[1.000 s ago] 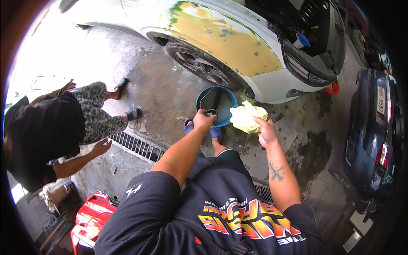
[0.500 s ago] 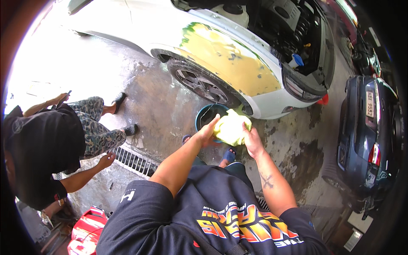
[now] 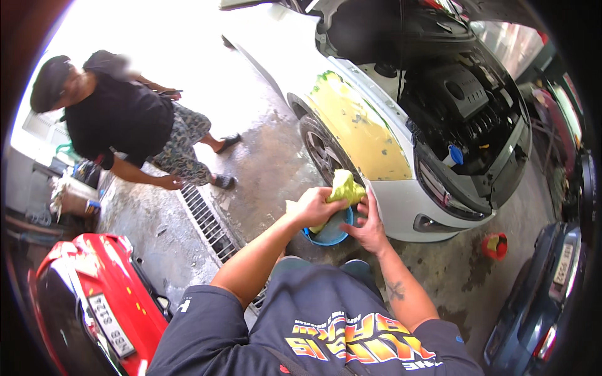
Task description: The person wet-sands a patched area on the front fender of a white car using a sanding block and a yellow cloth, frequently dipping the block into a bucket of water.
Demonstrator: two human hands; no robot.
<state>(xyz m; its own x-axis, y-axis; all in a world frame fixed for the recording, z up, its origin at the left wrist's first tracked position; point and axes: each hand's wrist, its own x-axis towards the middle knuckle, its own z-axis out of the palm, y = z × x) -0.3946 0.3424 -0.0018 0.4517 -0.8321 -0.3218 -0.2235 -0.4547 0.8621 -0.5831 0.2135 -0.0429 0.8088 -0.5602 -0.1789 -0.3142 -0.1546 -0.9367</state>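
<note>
My left hand (image 3: 316, 208) is closed around a bunched yellow-green cloth (image 3: 346, 187), whose folds stick out above and below the fist. Close by on the right, my right hand (image 3: 371, 230) has its fingers apart, with the fingertips next to the cloth's edge; whether they touch it I cannot make out. Below both hands stands a blue bucket (image 3: 331, 240), partly hidden by the left hand and the cloth. Just beyond is a white car's front fender (image 3: 364, 141), covered in a yellowish patch with green at its far end and some dark spots.
The car's engine bay (image 3: 461, 94) lies exposed, with a blue cap inside. A red bucket (image 3: 495, 246) sits by the bumper. Dark (image 3: 533, 301) and red (image 3: 103, 294) vehicles flank me. A person (image 3: 125, 113) in black stands left, near a floor grate (image 3: 207, 222).
The cloth has gone from being held between both hands to bunched in my left. My right fingers have spread. The view has shifted, showing more engine bay and the red vehicle.
</note>
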